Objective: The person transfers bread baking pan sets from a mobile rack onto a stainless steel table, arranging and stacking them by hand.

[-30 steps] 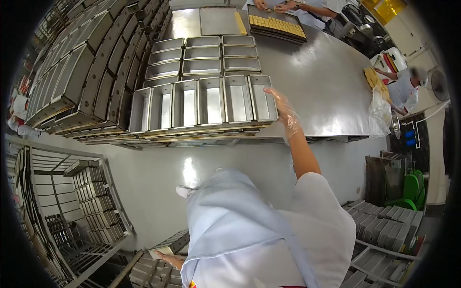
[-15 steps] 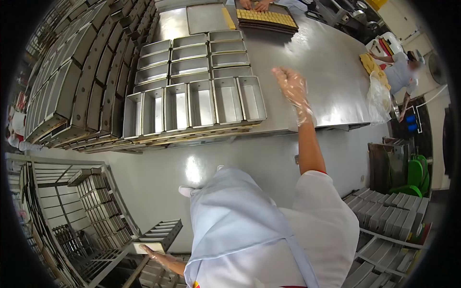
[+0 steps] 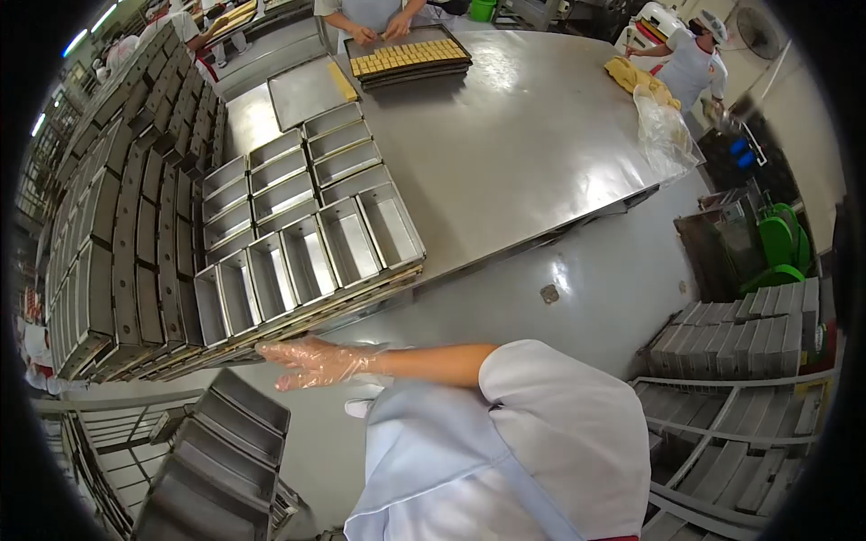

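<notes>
A strapped set of metal loaf pans (image 3: 225, 455) is tilted up at the lower left, off the floor. My left hand (image 3: 302, 521) is mostly hidden and smeared beside its lower edge; the set moves with that arm. My right hand (image 3: 311, 362), in a clear plastic glove, stretches across to the left with its fingers spread and nothing in them. It is above the pan set, near the table's front edge. Just beyond it, more loaf pans (image 3: 311, 261) sit in stacked layers on the metal table (image 3: 532, 135), the front row turned across the others.
Tall stacks of loaf pans (image 3: 108, 270) stand at the left. On the table's far side a co-worker's hands (image 3: 383, 34) are over a tray of yellow cubes (image 3: 410, 56). A yellow cloth (image 3: 636, 79) lies at the right corner. Racks of pans (image 3: 740, 343) stand at the lower right.
My right hand has swung from over the table down to the left. The pan set at my left hand has risen and come closer. The view has turned.
</notes>
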The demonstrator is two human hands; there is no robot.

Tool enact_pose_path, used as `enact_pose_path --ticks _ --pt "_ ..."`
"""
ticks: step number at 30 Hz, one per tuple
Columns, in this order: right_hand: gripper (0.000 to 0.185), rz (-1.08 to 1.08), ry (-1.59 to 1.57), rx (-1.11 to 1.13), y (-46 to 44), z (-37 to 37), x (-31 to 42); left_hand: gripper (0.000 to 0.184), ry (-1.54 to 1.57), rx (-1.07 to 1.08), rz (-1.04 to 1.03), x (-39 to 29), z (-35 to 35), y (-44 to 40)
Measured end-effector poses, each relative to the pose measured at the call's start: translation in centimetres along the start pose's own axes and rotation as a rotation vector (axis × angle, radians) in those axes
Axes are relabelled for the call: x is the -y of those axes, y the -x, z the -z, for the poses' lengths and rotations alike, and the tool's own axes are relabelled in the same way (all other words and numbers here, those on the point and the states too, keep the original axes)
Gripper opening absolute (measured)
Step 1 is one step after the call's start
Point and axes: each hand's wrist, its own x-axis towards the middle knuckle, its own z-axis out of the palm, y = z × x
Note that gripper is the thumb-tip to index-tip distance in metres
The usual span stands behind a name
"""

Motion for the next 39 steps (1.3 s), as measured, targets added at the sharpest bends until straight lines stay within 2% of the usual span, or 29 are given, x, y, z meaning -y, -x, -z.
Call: enact_pose_path --ticks 4,7,11,12,14,15,16,20,21,23,25,28,30,31,33,34,35,36,39 --pt "0.094 0.057 -0.28 -0.036 -1.0 1.1 2.0 0.065 -0.008 0.043 -0.124 -4.6 -1.2 -1.1" --pt "0.097 -0.107 -0.642 0.022 0.1 3.3 4.2 0.065 0.001 0.074 -0.223 -7.8 -1.8 -2.1" --pt "0.074 -0.303 -0.392 -0.238 3.6 6.0 7.1 0.064 0.033 0.139 -0.37 -12.0 -2.9 -4.2" --pt "0.062 -0.234 -0.465 -0.378 4.2 6.5 5.4 0.064 0.041 0.164 -0.409 -13.0 -3.2 -4.8" --pt "0.058 -0.309 -0.413 -0.603 5.8 8.5 7.8 0.064 0.059 0.212 -0.481 -15.1 -3.9 -6.1" --pt "0.053 -0.201 -0.28 -0.583 7.4 10.9 6.9 0.063 0.059 0.248 -0.508 -16.1 -4.6 -6.8" --pt "0.054 -0.288 -0.247 -0.748 8.2 10.3 13.1 0.063 0.074 0.3 -0.531 -17.1 -5.7 -7.6" --pt "0.064 0.067 -0.371 -0.873 8.6 23.4 6.9 0.063 0.08 0.646 -0.669 -18.9 -14.9 -11.2" --pt "0.074 -0.113 -0.135 -0.922 7.0 22.4 11.0 0.059 -0.077 0.703 -0.948 -18.9 -18.2 -11.7" --pt "0.089 -0.318 0.094 -0.953 4.2 23.4 14.5 0.062 -0.219 0.684 -0.411 -21.4 -24.6 -9.8" --pt "0.096 -0.385 0.076 -0.952 2.1 29.6 11.6 0.063 -0.108 0.849 -0.312 -17.9 -29.6 -16.8" --pt "0.095 -0.502 0.124 -0.955 -1.3 34.9 8.4 0.062 -0.25 0.683 -0.374 -10.8 -37.6 -26.1" --pt "0.093 -0.576 0.208 -0.951 -3.4 34.2 8.8 0.057 -0.463 0.559 -0.399 -12.1 -38.5 -24.4" --pt "0.093 -0.625 0.257 -0.957 -3.5 33.5 8.8 0.058 -0.493 0.589 -0.385 -11.3 -39.4 -24.9" --pt "0.078 -0.607 0.536 -0.885 -3.7 32.3 8.7 0.061 -0.404 0.757 -0.312 -5.0 -42.0 -30.4" --pt "0.077 -0.716 0.587 -1.016 -5.2 31.1 9.5 0.062 -0.321 0.847 -0.255 -1.7 -43.4 -33.0" --pt "0.076 -0.684 0.788 -0.892 -4.5 33.4 8.1 0.064 -0.249 0.921 -0.204 1.1 -44.3 -34.9" --pt "0.078 -0.648 0.978 -0.75 -4.1 35.7 6.2 0.058 -0.318 0.906 -0.22 1.3 -44.6 -34.5" --pt "0.084 -0.598 1.165 -0.675 -3.0 37.3 4.3 0.04 -0.527 0.818 -0.272 -2.1 -43.5 -29.2"
